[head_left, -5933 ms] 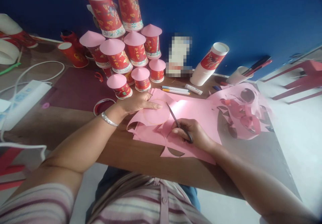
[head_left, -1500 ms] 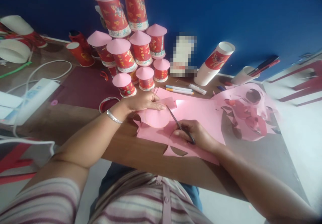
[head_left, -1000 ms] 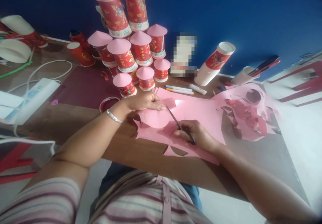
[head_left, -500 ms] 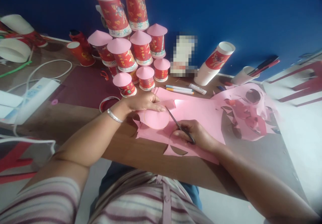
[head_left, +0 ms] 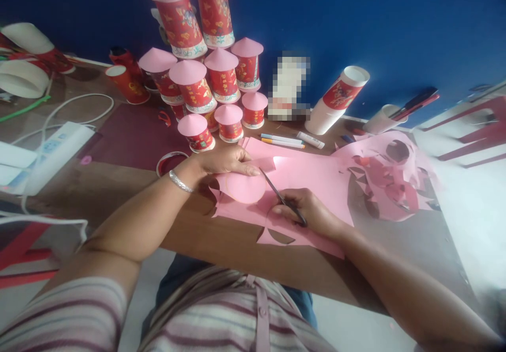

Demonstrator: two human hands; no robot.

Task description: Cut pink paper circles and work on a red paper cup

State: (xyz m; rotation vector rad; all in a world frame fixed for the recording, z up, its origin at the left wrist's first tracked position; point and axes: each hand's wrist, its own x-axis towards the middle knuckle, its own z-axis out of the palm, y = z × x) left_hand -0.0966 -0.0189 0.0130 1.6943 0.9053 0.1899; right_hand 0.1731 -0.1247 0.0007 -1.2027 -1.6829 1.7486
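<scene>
The left hand (head_left: 228, 161) pinches the pink circle (head_left: 244, 188), thumb lying along its far edge, the fingers partly hidden. The right hand (head_left: 295, 205) is wrapped round the handles of the scissors (head_left: 273, 187), whose tip reaches the circle's right side, close to the left thumb; whether the blades are parted I cannot tell. The circle lies over the pink sheets (head_left: 316, 181) on the surface (head_left: 190, 231), an orange outline showing along part of it. To cut this well, I would hold the scissors steady and turn the circle into them with the left hand, so the curve comes out smooth. Short bites on the outline should beat long snips. The thumb ought to shift back before the blades close, and the sheets beneath are best kept off the lower blade.
</scene>
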